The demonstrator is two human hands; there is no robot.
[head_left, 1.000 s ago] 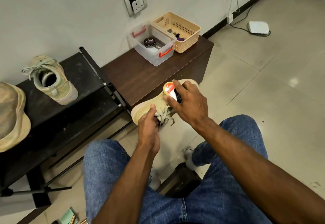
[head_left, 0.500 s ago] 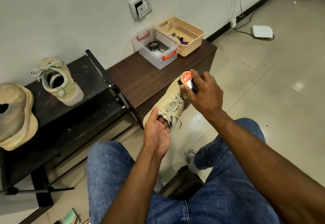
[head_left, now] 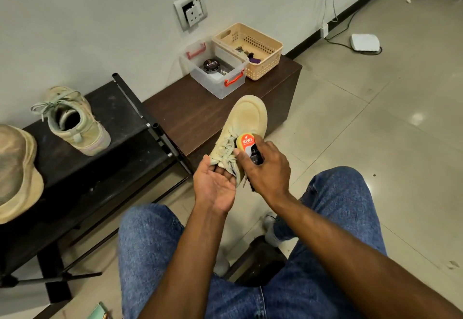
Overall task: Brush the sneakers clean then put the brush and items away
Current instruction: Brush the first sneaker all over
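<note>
— What are the hands doing?
— The left hand (head_left: 215, 186), palm up, grips the tan sneaker (head_left: 246, 128) at its laces above the floor; the right hand (head_left: 265, 171) curls round the brush (head_left: 248, 146), pressed against the sneaker's side.

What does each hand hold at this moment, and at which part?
The left hand holds the sneaker at its heel end, below the laces. The right hand grips the Kiwi brush around its body, against the sneaker's side.

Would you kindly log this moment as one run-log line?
step: brushing | left hand: holds sneaker | right hand: grips brush on laces | second sneaker: on rack
</note>
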